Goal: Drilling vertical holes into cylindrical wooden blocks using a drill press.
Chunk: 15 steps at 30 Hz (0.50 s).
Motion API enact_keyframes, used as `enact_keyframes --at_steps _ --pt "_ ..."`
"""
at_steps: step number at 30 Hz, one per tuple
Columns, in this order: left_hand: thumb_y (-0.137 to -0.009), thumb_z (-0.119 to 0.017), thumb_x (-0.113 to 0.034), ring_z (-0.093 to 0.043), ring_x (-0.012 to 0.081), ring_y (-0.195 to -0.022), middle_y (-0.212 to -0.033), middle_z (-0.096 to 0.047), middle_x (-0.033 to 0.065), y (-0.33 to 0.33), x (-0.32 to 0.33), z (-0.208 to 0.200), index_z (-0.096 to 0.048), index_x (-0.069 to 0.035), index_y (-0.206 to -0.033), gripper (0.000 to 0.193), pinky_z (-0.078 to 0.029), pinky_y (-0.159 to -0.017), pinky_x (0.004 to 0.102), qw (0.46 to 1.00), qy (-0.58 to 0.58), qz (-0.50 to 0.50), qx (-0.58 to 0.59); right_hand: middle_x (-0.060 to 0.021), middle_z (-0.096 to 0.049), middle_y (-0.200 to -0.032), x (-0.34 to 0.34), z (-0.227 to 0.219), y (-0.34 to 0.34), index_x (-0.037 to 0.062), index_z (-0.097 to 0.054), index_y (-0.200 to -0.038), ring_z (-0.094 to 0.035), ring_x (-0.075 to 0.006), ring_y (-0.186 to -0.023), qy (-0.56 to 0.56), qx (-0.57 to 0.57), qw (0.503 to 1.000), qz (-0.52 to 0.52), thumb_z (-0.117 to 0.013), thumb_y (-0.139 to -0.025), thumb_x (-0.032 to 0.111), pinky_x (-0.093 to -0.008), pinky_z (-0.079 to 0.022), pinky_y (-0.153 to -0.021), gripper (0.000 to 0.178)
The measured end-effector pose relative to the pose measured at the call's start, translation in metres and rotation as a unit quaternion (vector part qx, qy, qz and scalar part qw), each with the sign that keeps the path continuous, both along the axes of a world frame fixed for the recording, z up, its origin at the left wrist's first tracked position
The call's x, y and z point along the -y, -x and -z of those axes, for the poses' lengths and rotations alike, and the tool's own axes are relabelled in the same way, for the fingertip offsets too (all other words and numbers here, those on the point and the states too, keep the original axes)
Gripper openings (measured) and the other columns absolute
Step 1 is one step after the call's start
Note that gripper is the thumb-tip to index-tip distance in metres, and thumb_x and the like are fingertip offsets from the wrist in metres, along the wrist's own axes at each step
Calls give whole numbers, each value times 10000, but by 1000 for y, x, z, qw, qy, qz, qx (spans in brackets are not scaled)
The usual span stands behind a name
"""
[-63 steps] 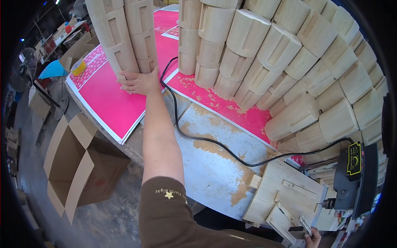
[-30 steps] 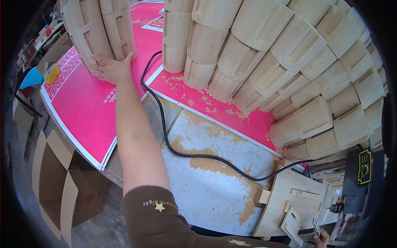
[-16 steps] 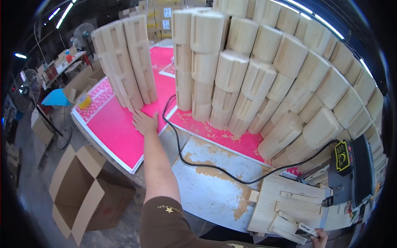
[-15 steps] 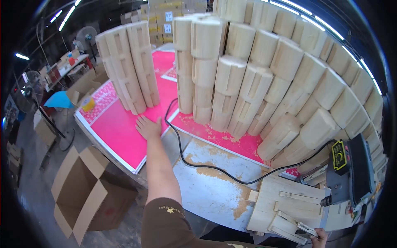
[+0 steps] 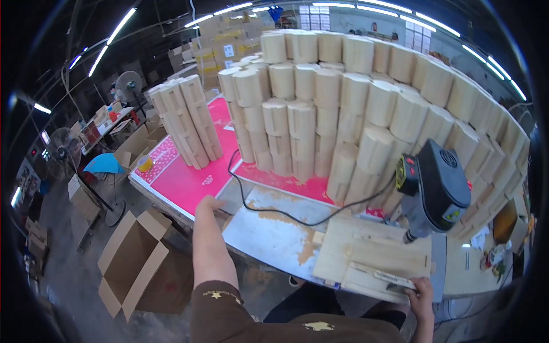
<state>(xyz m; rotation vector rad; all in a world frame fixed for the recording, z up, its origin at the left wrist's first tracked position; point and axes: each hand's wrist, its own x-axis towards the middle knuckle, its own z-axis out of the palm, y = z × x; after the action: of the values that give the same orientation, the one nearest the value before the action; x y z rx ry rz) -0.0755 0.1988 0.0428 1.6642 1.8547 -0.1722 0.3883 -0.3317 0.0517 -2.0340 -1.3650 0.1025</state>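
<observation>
My left hand is over the near edge of the pink sheet, its fingers foreshortened so that I cannot tell how they are bent. Low on the right, my right hand has its fingers closed round the end of a narrow wooden piece that lies along the near side of a pale wooden board. Above the board's right side stands a dark drill press with its chuck pointing down. Its black cable curves across the white panel.
Tall stacks of pale, rounded wooden blocks fill the back and right; a smaller stack stands on the left. Sawdust is scattered on the panel. An open cardboard box and a standing fan are on the floor at left.
My left hand, before flat with fingers spread on the pink sheet by the smaller stack, has drawn back toward me. The view has shifted, showing more of the drill and my right hand.
</observation>
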Motion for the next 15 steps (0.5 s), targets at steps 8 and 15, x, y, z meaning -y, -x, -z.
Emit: enact_keyframes --at_steps 8,15 --pt "-771 -709 -385 -594 228 -1018 -1149 -609 167 -88 -51 -73 -476 87 -1259 718 -459 -880 328 919 -293 27 262 -128 -569 -823 -7 -1 5 41 -585 -898 -519 -332 -781 -13 54 998 11 -705 -575 16 -412 -419 -695 345" --pt "-662 -762 -350 -567 324 -1084 -1205 -552 247 -136 -146 -117 -423 64 -1290 825 -439 -932 388 762 -497 -4 415 -117 -552 -799 -6 0 6 42 -584 -892 -512 -327 -780 -25 62 998 16 -704 -558 37 -406 -412 -692 355"
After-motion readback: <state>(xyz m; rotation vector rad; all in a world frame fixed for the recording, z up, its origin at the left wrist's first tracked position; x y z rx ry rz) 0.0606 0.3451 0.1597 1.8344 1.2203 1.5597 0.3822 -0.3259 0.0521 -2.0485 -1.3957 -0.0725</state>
